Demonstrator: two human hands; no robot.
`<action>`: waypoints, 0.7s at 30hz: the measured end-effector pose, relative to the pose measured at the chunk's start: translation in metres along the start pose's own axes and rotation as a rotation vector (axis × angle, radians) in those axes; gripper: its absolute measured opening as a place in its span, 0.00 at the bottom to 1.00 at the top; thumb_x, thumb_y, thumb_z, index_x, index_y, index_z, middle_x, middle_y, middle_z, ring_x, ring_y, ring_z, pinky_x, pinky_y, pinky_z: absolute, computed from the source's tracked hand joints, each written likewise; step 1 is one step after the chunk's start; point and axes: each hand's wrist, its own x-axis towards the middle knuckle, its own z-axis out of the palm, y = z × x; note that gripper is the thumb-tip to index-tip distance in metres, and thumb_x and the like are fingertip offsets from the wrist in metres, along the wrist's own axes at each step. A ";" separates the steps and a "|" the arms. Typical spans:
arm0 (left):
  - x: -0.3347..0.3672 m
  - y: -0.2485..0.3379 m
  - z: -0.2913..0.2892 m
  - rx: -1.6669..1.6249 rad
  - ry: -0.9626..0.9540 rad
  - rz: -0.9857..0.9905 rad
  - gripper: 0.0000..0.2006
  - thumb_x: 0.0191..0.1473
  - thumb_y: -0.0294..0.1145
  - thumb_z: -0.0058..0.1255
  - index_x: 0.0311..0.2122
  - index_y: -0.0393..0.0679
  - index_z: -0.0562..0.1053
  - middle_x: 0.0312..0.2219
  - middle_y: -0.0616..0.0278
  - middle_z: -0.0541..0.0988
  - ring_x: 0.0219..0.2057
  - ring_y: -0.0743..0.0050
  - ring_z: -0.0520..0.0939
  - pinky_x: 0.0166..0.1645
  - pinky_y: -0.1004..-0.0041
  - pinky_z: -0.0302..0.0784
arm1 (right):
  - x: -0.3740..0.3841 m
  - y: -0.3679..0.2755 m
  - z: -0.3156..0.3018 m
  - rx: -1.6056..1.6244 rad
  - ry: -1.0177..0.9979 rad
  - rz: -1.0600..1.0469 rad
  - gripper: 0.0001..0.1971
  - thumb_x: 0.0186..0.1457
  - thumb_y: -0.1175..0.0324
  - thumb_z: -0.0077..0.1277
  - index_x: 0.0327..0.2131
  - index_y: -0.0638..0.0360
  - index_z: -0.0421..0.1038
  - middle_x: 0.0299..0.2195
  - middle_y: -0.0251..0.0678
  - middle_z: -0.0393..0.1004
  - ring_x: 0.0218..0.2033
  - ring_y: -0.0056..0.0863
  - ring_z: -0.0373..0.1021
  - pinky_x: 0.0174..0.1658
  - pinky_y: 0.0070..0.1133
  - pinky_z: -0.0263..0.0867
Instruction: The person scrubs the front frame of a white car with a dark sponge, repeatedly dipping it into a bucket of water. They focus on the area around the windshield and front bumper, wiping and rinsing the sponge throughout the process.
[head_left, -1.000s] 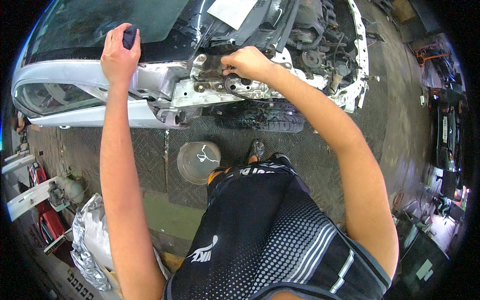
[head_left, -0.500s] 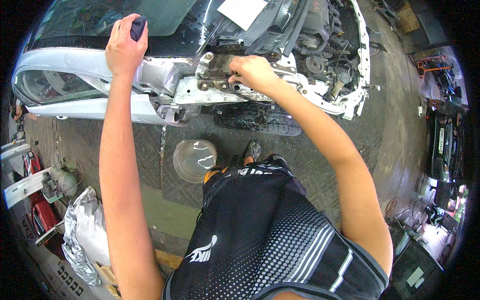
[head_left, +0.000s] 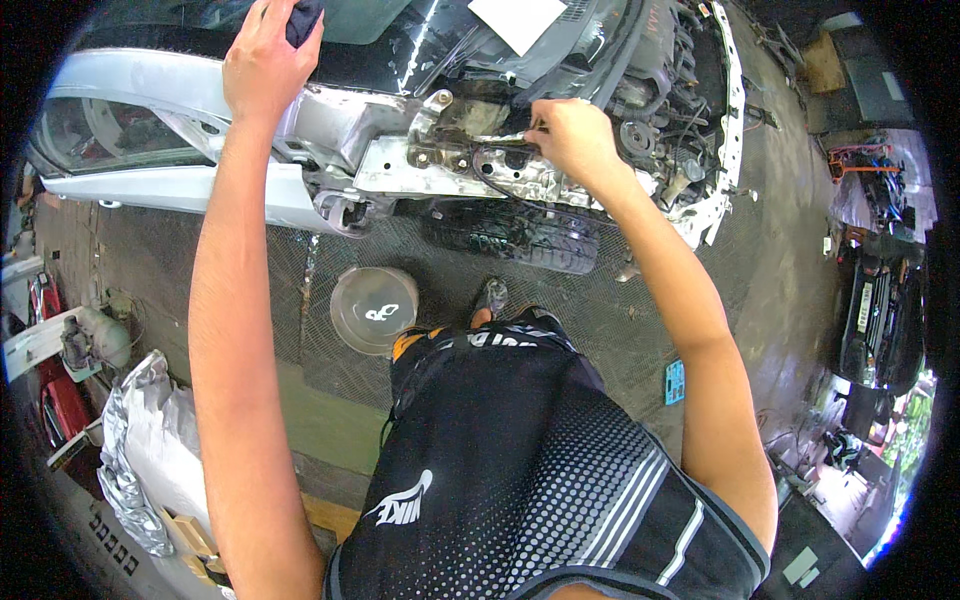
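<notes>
Dark cloth (head_left: 303, 20) in left hand (head_left: 262, 68)

grimy concrete floor (head_left: 780, 260) with a metal mesh mat (head_left: 600, 320), daylight at right.

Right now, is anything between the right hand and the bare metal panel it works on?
Nothing visible. The right hand already rests on the metal panel, fingertips at a dark cable there. The left hand grips a dark object, well aside.
</notes>
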 end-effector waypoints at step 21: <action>-0.001 0.001 0.005 0.041 -0.030 -0.038 0.14 0.55 0.38 0.62 0.45 0.49 0.76 0.39 0.61 0.80 0.39 0.57 0.83 0.43 0.64 0.80 | 0.006 0.021 0.044 -0.065 0.185 -0.731 0.09 0.47 0.71 0.54 0.34 0.58 0.70 0.47 0.36 0.79 0.47 0.35 0.76 0.50 0.31 0.72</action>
